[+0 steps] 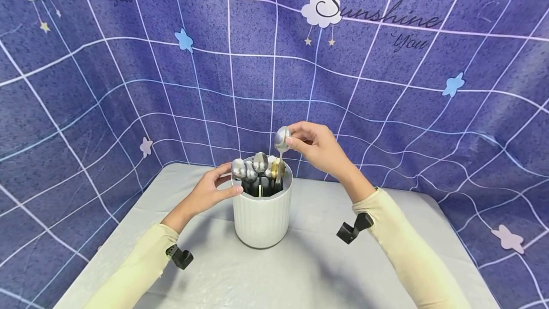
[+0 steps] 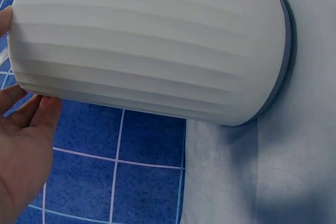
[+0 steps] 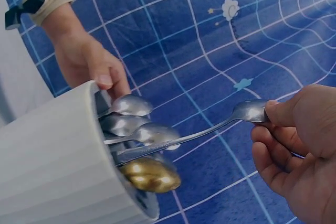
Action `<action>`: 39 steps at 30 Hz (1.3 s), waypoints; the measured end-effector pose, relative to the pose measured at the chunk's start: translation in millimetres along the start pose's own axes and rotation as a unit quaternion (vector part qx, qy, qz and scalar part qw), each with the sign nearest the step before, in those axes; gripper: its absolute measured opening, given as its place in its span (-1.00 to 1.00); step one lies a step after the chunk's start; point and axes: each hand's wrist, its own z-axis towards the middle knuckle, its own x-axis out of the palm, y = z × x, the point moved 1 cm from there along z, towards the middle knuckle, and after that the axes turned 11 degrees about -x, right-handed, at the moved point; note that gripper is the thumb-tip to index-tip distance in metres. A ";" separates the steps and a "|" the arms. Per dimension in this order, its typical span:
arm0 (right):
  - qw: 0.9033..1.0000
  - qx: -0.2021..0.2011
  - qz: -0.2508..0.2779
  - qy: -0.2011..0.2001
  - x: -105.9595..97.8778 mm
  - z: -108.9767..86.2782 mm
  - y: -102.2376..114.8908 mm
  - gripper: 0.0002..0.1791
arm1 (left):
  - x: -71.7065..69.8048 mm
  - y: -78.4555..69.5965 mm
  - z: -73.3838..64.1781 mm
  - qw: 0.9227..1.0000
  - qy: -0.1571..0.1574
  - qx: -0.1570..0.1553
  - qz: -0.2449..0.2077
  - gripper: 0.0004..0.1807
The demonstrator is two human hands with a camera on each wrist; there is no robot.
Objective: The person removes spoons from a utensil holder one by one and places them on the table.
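A white ribbed utensil holder stands upright on the table, with several spoons bowl-up inside it. My left hand holds its left side near the rim; in the left wrist view, fingertips touch the wall. Above the holder's right side, my right hand pinches a silver spoon by its bowl. That spoon's handle slants down, its lower end still within the opening. A gold spoon sits beside it, and silver spoons crowd the rest. Their lower handles are hidden by the wall.
A pale cloth covers the table around the holder. Behind and on both sides hangs a blue-purple curtain with a grid, stars and clouds. Black wrist cameras are strapped over the sleeves.
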 end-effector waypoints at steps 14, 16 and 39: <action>0.999 0.002 0.019 -0.035 -20.2 11.2 13.4 -0.76 | -0.6 -1.0 -0.7 1.000 0.000 -0.016 0.004 -0.24; 0.998 0.001 0.030 -0.046 -25.4 10.8 14.4 -0.76 | -0.3 -2.0 -1.0 1.000 0.002 -0.017 0.008 -0.23; 0.987 0.106 0.036 -0.112 -56.2 -27.7 -22.4 -0.72 | -2.3 -0.4 -2.7 0.999 0.004 -0.036 0.014 -0.23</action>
